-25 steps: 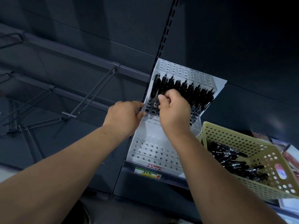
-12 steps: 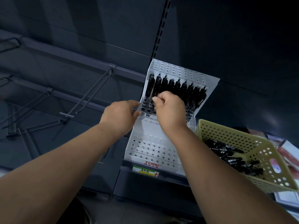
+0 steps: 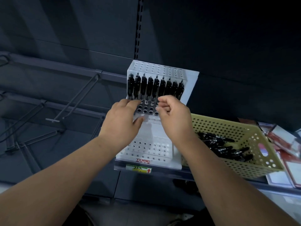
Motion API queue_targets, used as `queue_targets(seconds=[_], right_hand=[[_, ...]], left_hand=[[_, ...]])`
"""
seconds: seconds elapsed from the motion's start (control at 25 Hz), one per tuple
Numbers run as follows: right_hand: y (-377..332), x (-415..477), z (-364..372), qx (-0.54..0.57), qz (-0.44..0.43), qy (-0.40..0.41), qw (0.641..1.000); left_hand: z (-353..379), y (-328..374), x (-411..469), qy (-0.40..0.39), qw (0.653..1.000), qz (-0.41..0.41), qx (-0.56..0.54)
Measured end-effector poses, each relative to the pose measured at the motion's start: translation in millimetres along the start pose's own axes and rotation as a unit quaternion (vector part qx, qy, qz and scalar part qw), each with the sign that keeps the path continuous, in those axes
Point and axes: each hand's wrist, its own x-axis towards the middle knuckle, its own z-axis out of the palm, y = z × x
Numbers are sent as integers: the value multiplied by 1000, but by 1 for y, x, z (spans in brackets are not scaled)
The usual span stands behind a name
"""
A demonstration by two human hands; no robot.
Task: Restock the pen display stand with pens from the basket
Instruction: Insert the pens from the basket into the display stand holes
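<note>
The white perforated pen display stand [image 3: 151, 150] stands on a shelf against the dark back panel. A row of black pens [image 3: 154, 87] fills its upper tier, and empty holes show in the tier below. My left hand [image 3: 122, 123] holds the left end of the middle tier, fingers on top and thumb against its front. My right hand [image 3: 174, 118] hovers just in front of the pen row with its fingers curled, and no pen shows in it. To the right of the stand, the yellow perforated basket [image 3: 244, 167] holds several loose black pens [image 3: 224, 147].
Long metal peg hooks [image 3: 78, 98] jut out from the panel on the left. A yellow-green price label [image 3: 138, 169] sits on the shelf edge under the stand. Packaged goods [image 3: 283, 144] lie to the right of the basket.
My right hand has let go of the pen it pinched in the row and drawn back a little. My left hand stays on the stand. The view has shifted left.
</note>
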Motion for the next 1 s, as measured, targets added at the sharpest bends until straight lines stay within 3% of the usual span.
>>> queue_targets(seconds=[0.28, 0.52, 0.8, 1.0], right_hand=[[58, -24, -66, -127, -5, 7, 992], [114, -31, -133, -211, 92, -40, 972], [170, -19, -158, -219, 176, -181, 942], [196, -5, -146, -190, 185, -259, 929]], left_hand=[[24, 55, -3, -62, 996, 68, 0], [62, 107, 3, -114, 986, 122, 6], [97, 134, 14, -173, 971, 158, 49], [118, 128, 14, -259, 955, 131, 59]])
